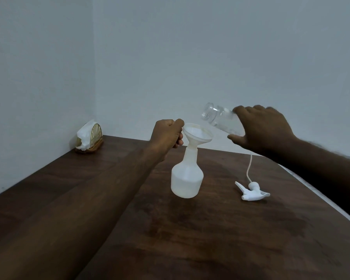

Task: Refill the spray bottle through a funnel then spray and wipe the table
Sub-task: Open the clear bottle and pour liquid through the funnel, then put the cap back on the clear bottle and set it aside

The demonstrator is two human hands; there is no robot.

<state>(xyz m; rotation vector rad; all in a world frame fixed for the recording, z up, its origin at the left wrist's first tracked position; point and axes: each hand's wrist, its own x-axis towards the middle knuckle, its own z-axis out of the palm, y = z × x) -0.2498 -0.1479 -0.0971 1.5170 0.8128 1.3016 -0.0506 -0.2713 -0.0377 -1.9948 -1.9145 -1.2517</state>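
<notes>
L hand [168, 134] is clenched on the funnel [198, 133], thumb & fingers pinching its rim on the side left of the spray bottle [187, 178]. L forearm runs back from there to the near-left corner of the view.

The funnel is white; it sits upright w/ its stem down in the spray bottle's open neck. The spray bottle is white & translucent w/ a round body & narrow neck; it stands upright on the surface [190, 239], about mid-way across; the lower body looks paler, poss. liquid, can't tell the level.

R hand [265, 128] is above & right of the spray bottle, grasping a clear bottle [220, 120]: fingers over the top, thumb under. The clear bottle is tipped well over, open threaded mouth pointing left toward the funnel; the mouth is above & just right of the funnel's rim, not touching; some clear liquid shows inside.

The spray head [253, 190], white, lies on its side on the surface, right of the spray bottle & apart from it; its thin dip tube [250, 166] curves away toward the far edge.

Far left of the spray bottle, in the corner by the wall [190, 57], is a wire tissue holder [90, 138] w/ white tissues [85, 132] in it.

The surface is dark wood; darker blotches sit in front & right of the spray bottle, wet or grain, can't tell.
</notes>
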